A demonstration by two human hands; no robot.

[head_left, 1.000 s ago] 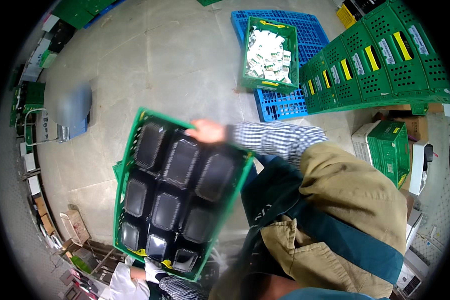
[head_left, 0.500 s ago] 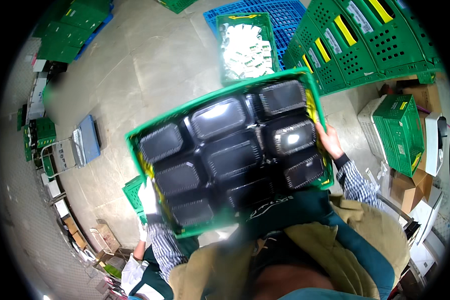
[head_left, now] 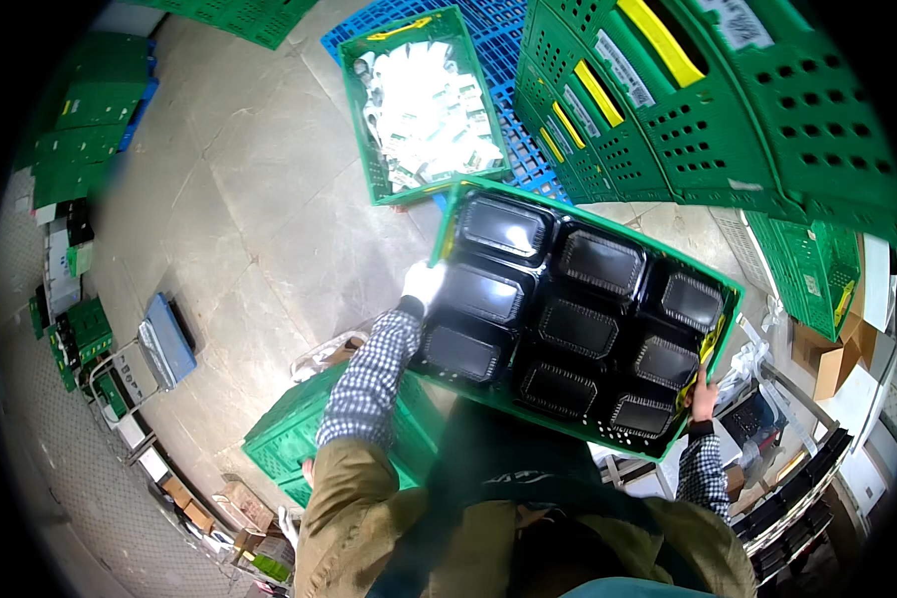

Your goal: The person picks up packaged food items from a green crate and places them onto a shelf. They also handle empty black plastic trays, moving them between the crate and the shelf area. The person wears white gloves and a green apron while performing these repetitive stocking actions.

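Observation:
Both my hands carry a green crate (head_left: 658, 256) in front of my body, tilted so that its right side sits lower in view. Inside it lie several black plastic food containers (head_left: 578, 327) in rows, with shiny clear ridged tops. My left hand (head_left: 424, 285), in a white glove, is closed on the crate's left end. At the opposite end my right hand (head_left: 704, 397) grips the rim beside a yellow handle; most of its fingers are hidden by the crate.
Ahead, a green crate of white packets (head_left: 434, 120) stands by a blue pallet (head_left: 488, 40). Stacked green crates (head_left: 658, 130) rise at the right. Below my left arm is another green crate (head_left: 289, 424), with another person's hand (head_left: 309, 472) at it. A blue-topped cart (head_left: 169, 339) stands left.
The crate in my hands has swung right and turned clockwise. The stacked crates and the crate of white packets now appear larger. Another green crate shows more fully below my left arm.

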